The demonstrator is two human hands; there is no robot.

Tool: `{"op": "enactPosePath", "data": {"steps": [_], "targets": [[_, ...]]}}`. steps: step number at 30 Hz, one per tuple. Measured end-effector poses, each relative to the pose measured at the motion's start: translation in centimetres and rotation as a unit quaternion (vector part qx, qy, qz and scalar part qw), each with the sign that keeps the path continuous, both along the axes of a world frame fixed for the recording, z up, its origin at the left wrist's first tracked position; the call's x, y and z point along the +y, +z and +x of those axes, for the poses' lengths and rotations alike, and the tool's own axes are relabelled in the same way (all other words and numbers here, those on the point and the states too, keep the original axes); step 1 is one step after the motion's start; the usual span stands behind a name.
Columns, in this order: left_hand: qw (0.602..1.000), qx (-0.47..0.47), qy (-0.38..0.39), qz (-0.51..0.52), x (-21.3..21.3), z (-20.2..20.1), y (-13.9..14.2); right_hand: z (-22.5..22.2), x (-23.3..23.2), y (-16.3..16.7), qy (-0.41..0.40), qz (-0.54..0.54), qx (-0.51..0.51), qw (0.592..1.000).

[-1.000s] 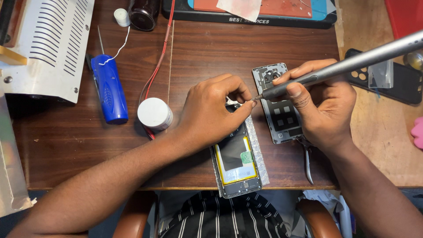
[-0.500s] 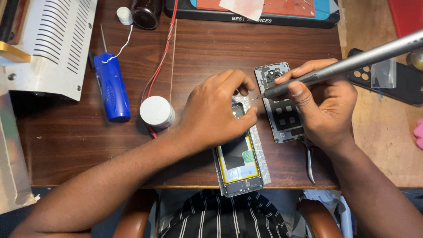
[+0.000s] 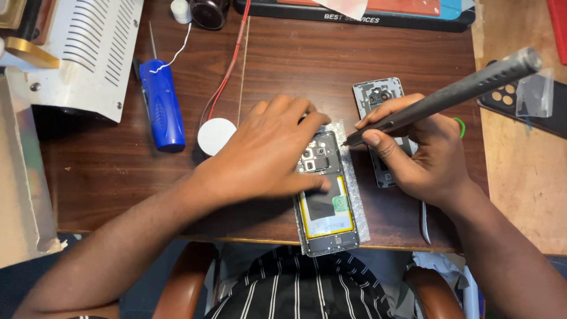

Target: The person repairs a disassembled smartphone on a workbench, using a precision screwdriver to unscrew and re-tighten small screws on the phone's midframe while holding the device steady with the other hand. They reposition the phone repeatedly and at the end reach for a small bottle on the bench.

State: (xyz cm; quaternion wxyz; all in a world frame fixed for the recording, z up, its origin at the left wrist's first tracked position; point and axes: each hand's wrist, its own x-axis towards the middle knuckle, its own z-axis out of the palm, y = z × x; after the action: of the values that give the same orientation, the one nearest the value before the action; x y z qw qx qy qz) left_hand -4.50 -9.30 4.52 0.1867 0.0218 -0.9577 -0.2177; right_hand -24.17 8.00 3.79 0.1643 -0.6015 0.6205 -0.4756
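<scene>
An opened phone (image 3: 326, 204) with its back off lies at the near edge of the wooden table (image 3: 283, 65), showing a black and yellow battery and camera modules. My left hand (image 3: 266, 150) lies flat over its upper half, fingers pressing on it. My right hand (image 3: 422, 156) grips a long dark grey electric screwdriver (image 3: 449, 94) like a pen, tip pointing at the phone's top right corner. A grey inner frame plate (image 3: 378, 94) lies under my right hand.
A blue-handled tool (image 3: 162, 106) and a white round lid (image 3: 216, 136) lie left of the phone. A white vented machine (image 3: 82, 53) fills the far left. A red wire (image 3: 227, 71) runs down the table. A black phone case (image 3: 520, 100) sits far right.
My left hand has spread flatter over the phone's upper half. The screwdriver tip has shifted slightly toward the phone's top right corner.
</scene>
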Motion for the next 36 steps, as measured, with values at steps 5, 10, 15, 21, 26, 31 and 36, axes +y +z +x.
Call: {"op": "enactPosePath", "data": {"steps": [5, 10, 15, 21, 26, 31, 36], "targets": [[1.0, -0.023, -0.007, -0.011, 0.3, 0.2, -0.3, 0.2, 0.1, 0.2, 0.001, 0.021, 0.021, 1.0], [0.999, -0.05, -0.004, 0.012, 0.3, 0.0, -0.4, 0.3, 0.0, 0.2, 0.005, 0.021, 0.048, 0.999], [0.998, -0.053, -0.002, 0.016, 0.4, 0.0, -0.6, 0.4, 0.0, 0.2, 0.002, 0.031, 0.034, 0.999], [0.999, -0.048, -0.002, 0.022, 0.5, -0.1, -0.8, 0.4, -0.1, 0.3, 0.0, 0.031, 0.065, 0.997], [0.998, -0.052, -0.004, 0.023, 0.5, -0.3, -0.8, 0.6, -0.2, 0.8, 0.005, 0.029, 0.073, 0.997], [0.999, -0.045, 0.001, 0.027, 0.5, -0.1, -0.7, 0.9, -0.4, 1.3, 0.006, 0.016, 0.14, 0.99], [0.998, -0.053, 0.003, 0.034, 0.6, -0.1, -0.6, 1.2, -0.6, 1.4, 0.006, 0.026, 0.129, 0.991]]}}
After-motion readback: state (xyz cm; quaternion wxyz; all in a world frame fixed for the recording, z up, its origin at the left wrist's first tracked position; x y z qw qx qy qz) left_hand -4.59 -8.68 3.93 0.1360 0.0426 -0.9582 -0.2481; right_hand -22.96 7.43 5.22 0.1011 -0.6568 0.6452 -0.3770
